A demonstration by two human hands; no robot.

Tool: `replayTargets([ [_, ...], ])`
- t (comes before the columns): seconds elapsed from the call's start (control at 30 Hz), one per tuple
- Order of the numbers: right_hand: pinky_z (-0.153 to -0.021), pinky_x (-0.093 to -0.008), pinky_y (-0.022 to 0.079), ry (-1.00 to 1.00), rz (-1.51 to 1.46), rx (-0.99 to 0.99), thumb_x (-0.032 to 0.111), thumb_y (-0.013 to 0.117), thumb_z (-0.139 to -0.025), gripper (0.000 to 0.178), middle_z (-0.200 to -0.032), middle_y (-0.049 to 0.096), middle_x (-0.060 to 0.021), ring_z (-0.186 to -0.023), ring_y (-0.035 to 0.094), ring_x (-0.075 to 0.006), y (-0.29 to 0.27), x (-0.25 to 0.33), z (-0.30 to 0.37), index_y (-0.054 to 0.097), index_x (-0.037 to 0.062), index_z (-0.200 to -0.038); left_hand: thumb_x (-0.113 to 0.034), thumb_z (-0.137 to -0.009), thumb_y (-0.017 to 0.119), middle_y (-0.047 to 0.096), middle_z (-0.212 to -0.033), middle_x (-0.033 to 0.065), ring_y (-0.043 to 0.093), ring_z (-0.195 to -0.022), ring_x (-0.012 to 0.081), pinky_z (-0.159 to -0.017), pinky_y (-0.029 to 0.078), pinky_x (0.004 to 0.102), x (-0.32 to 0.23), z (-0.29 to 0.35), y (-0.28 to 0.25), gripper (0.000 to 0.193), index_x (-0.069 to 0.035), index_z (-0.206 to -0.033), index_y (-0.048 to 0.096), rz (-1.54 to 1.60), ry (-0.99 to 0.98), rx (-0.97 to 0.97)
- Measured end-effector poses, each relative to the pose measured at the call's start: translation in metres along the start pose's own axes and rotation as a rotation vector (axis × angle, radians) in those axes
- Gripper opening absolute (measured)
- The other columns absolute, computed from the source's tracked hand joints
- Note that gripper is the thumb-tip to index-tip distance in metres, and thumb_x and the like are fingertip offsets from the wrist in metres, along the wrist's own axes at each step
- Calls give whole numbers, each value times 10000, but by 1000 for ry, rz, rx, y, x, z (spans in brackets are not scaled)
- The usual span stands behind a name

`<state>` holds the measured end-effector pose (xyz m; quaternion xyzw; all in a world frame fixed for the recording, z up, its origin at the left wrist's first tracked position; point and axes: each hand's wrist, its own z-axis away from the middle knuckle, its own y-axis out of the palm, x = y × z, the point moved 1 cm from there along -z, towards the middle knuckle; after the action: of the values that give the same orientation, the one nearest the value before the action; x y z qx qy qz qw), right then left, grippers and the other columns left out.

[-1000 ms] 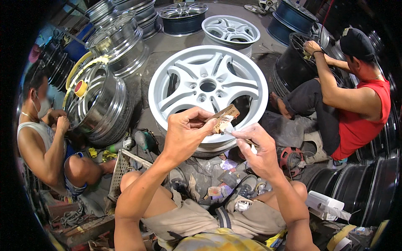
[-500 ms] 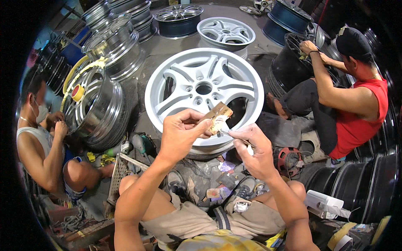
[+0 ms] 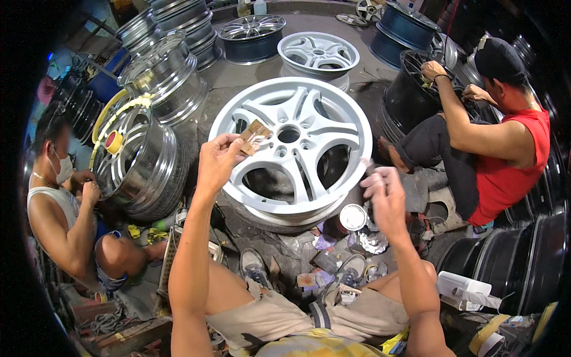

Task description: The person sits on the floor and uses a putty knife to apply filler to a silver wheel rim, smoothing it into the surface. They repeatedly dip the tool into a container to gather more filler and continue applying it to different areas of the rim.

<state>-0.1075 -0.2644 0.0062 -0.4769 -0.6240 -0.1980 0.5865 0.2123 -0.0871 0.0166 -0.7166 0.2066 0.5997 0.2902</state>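
**Head view: sandpaper pinched over a grey wheel**

Head camera shows the left hand pinching a small brown piece of sandpaper between thumb and fingertips, raised over the light grey alloy wheel lying flat on the floor. The right hand hangs loosely half-open, holding nothing, beside the wheel's near right rim, just above a small round tin lid. Chrome rims stand left; two other people work on wheels at either side.

Both bare forearms are reaching up and forward, well apart. The left hand is pinching with thumb and fingertips, wrist raised. The right hand is hanging loosely curled, back facing up.
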Motion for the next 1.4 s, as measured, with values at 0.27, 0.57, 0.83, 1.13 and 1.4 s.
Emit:
replayTargets([
  [0.27,-809,-419,589,523,-431,10,222,363,-1070,236,-1108,600,-215,-923,673,-280,-2,-67,-23,419,11,-1159,-234,-890,618,644,-760,16,549,-691,114,-668,456,275,75,-51,-42,243,-13,-846,708,-376,-271,291],
  [0.57,-604,-316,537,403,-365,-130,265,435,-1058,214,-794,546,-43,-647,562,-147,21,-67,-38,507,71,-1004,-230,-854,567,653,-833,42,559,-771,151,-724,435,273,85,-54,-7,223,-42,-838,685,-161,-428,296],
  [0.83,-743,-414,514,297,176,-235,289,461,-1005,333,-899,675,-182,-817,662,-295,-36,-86,-81,599,-13,-1027,-233,-894,535,662,-850,87,582,-763,165,-716,463,305,45,33,52,262,-12,-873,675,-52,-518,371],
  [1.13,-818,-432,504,499,193,-155,322,452,-971,429,-1049,676,-242,-961,656,-330,-88,-131,-38,611,-51,-1112,-219,-913,520,632,-893,64,545,-810,150,-736,439,289,40,101,92,241,-30,-897,669,-102,-592,508],
  [1.4,-751,-333,562,462,2,-191,255,426,-1024,335,-989,644,-138,-835,670,-196,-90,-104,-11,557,-42,-1108,-230,-901,533,611,-786,7,531,-737,99,-666,417,260,8,74,63,244,-40,-831,670,-253,-335,681],
])
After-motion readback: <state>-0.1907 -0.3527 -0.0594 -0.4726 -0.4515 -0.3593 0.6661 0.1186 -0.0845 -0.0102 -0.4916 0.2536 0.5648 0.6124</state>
